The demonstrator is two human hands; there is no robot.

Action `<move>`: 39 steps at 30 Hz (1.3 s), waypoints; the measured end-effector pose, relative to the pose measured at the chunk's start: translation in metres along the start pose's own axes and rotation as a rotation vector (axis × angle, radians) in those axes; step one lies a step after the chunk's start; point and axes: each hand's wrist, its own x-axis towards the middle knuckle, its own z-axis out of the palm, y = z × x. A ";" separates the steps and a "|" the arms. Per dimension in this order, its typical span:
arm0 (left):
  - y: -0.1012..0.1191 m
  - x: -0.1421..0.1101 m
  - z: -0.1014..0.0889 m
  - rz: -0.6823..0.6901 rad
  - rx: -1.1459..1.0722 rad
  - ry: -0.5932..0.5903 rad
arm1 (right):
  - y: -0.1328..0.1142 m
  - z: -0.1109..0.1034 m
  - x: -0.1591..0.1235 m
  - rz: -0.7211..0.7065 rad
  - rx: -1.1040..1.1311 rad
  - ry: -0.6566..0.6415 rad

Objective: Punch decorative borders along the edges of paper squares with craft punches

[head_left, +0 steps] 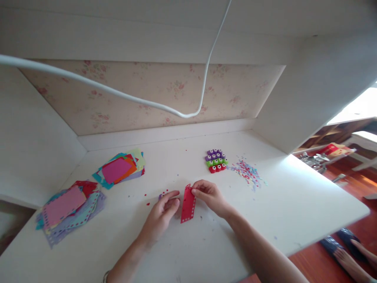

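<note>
My right hand (207,194) pinches the upper right edge of a red paper card (187,206) between thumb and fingers. The card is tilted up over the table, with small punched holes along its edges. Just left of it, my left hand (163,212) has its fingers curved and apart, with no card between them. A small purple object (161,195) shows behind the back of that hand, mostly hidden, so I cannot tell whether the hand touches it. Red paper bits (148,204) lie close by.
Hole-edged cards (65,206) lie in a pile at left, with another coloured paper stack (116,171) behind. Rows of purple, green and red craft punches (216,160) stand beside scattered confetti (248,172). A white cable (129,97) hangs across. A person's feet (343,255) show at lower right.
</note>
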 end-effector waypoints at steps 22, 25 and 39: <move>-0.015 0.000 -0.006 -0.043 -0.108 -0.010 | -0.005 0.012 0.000 0.240 0.236 0.015; -0.018 0.002 -0.007 -0.023 0.023 0.053 | 0.000 0.013 0.000 0.226 0.166 0.043; -0.014 0.000 -0.002 0.051 0.215 0.124 | 0.015 0.007 -0.001 0.186 -0.050 0.088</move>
